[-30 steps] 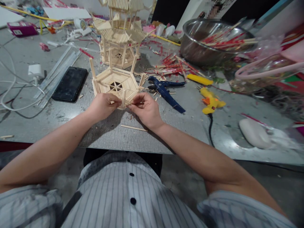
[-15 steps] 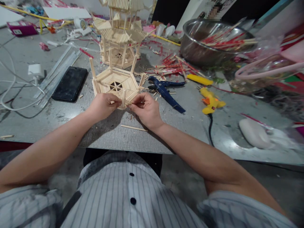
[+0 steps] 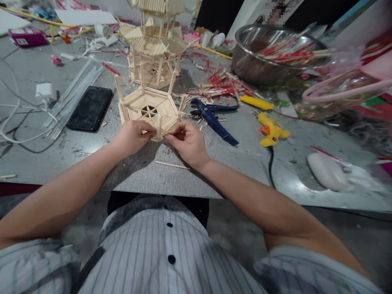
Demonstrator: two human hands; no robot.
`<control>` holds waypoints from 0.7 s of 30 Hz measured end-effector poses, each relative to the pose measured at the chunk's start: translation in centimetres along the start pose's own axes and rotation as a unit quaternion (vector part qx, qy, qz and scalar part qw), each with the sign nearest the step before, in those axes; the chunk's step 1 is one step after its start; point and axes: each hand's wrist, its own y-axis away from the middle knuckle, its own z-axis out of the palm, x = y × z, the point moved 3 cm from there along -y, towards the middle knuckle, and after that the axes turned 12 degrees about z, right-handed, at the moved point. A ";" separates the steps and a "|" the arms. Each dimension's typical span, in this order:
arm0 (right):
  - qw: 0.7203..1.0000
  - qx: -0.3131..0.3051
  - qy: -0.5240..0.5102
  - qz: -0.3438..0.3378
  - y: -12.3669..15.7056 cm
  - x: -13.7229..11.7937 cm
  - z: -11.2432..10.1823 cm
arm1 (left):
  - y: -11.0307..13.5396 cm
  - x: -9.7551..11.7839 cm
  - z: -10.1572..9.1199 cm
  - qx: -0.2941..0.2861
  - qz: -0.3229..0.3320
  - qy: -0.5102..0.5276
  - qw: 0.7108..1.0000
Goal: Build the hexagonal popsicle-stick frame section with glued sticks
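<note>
A flat hexagonal frame of thin wooden sticks lies on the grey table, with short posts rising at its corners. My left hand is closed, pinching the frame's near edge. My right hand is also closed, its fingertips pinched on the same near edge beside an upright post. Behind the frame stands a taller stick pagoda model.
A black phone and a white charger with cable lie to the left. Blue cutters, a yellow glue gun and a steel bowl of red-tipped sticks are to the right. A loose stick lies near the table edge.
</note>
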 end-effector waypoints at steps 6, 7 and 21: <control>1.000 -0.005 0.002 -0.007 0.1 0.0 0.0 | 0.0 0.0 0.0 0.000 -0.004 -0.002 1.000; 1.000 -0.005 0.000 -0.009 0.1 0.0 0.0 | 0.0 0.1 0.0 0.000 -0.004 -0.002 1.000; 0.999 -0.023 -0.037 0.033 0.0 0.0 0.1 | -0.1 0.1 0.0 -0.010 0.001 -0.003 1.000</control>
